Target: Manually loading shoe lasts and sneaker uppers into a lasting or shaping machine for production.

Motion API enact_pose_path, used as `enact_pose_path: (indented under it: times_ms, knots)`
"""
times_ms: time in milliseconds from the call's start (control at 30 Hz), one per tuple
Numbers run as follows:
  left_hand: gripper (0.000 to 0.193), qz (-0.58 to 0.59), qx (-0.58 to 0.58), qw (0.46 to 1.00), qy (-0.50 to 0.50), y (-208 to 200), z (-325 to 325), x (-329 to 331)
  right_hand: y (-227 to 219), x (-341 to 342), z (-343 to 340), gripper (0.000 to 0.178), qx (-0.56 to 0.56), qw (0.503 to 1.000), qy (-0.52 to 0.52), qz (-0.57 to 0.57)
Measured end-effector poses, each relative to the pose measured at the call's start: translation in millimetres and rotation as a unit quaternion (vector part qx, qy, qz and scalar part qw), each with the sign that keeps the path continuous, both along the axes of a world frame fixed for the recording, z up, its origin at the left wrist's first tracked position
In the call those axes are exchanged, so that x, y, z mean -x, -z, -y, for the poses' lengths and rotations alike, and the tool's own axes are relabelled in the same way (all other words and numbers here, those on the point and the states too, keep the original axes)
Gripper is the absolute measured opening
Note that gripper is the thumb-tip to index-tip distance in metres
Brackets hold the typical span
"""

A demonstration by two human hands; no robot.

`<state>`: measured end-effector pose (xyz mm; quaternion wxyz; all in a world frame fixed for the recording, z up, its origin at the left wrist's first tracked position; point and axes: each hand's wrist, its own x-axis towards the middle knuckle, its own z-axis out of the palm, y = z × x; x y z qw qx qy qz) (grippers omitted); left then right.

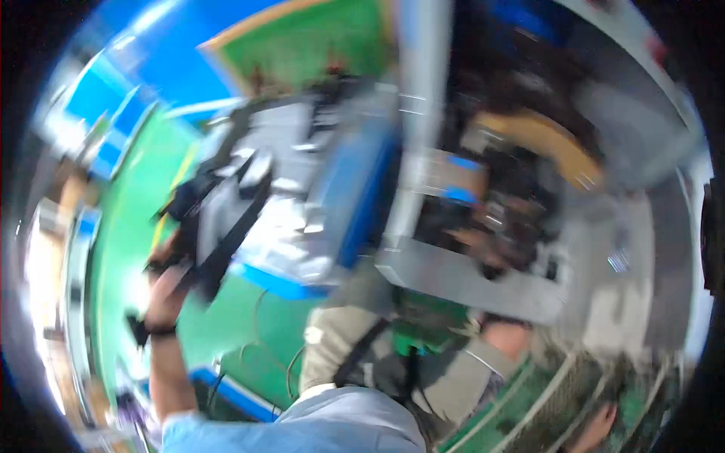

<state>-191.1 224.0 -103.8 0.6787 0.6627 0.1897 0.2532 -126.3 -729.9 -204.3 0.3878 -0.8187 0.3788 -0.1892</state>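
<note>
Motion smears most of the view. At the left, my left hand, with a dark band at the wrist, is closed round the near end of a long black-and-grey piece, whose exact kind the blur hides. That piece slants up and away, over the near left side of a blue-edged worktop bearing grey and shiny silvery parts. In the lower right corner, a blurred patch of skin seems to be my right hand, beside green and pale striped slats. Its fingers do not show clearly.
A grey machine frame stands at the right, with dark parts and a curved yellow piece inside. A green panel with a tan border is at the back. Cables lie on the green floor near my legs.
</note>
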Motion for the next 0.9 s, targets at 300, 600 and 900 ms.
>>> enact_pose_path:
  times_ms: [300, 600, 900]
  knots:
    - [0.061, -0.503, -0.534, 0.679, 0.011, 16, -122, -66, -29, -8, -292, 0.041, 0.102, 0.853, -0.454, -0.235]
    - [0.051, -0.407, -0.467, 0.772, -0.145, 20, -69, 112, 0, -24, -355, 0.042, 0.076, 0.822, -0.556, -0.098]
    - [0.036, -0.595, -0.389, 0.603, -0.361, -42, 107, 517, 1, -30, -487, 0.035, 0.112, 0.612, -0.781, -0.057]
